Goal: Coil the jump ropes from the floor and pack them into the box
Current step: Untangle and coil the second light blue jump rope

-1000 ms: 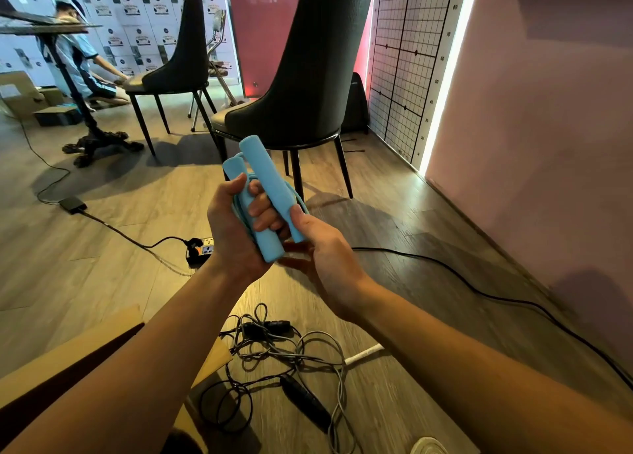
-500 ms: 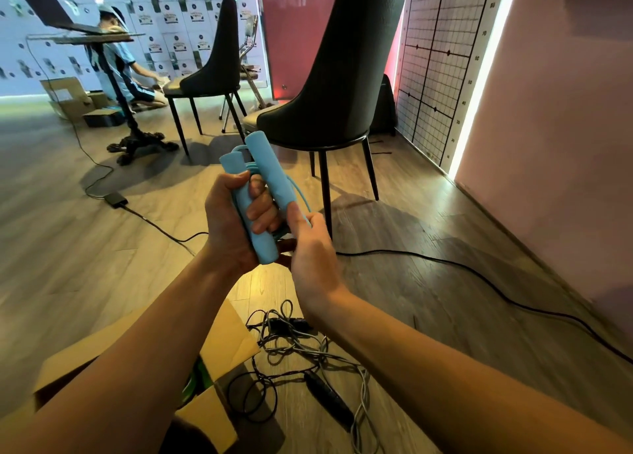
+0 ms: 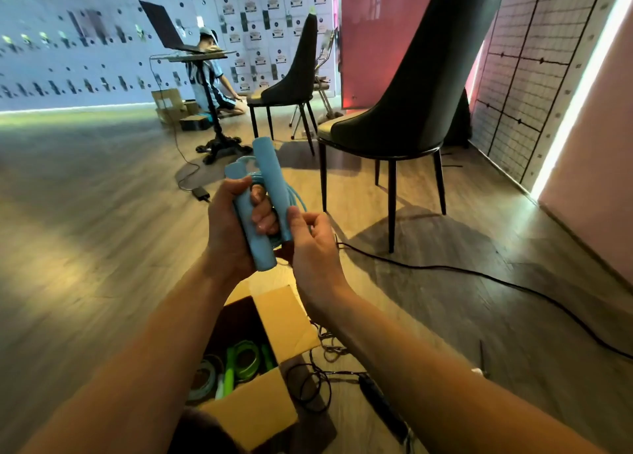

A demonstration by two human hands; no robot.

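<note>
My left hand (image 3: 228, 229) grips a light blue jump rope (image 3: 269, 176) with both foam handles side by side and its cord looped behind them. My right hand (image 3: 313, 244) touches the lower end of the right handle and the loops, fingers curled around them. Under my forearms stands an open cardboard box (image 3: 284, 320) with a coiled green jump rope (image 3: 245, 356) and a pale coiled one inside. On the floor to the right of the box lies a tangled black and grey jump rope (image 3: 371, 390).
A black chair (image 3: 407, 124) stands just beyond my hands, a second chair (image 3: 294, 86) farther back. A black cable (image 3: 479, 275) runs across the floor on the right. A laptop stand (image 3: 209, 110) and a seated person (image 3: 209, 80) are at the back. A pink wall closes the right side.
The view has swung so the box now lies under my forearms with its contents showing. My hands keep the blue rope; the right hand has shifted onto the handle's lower end.
</note>
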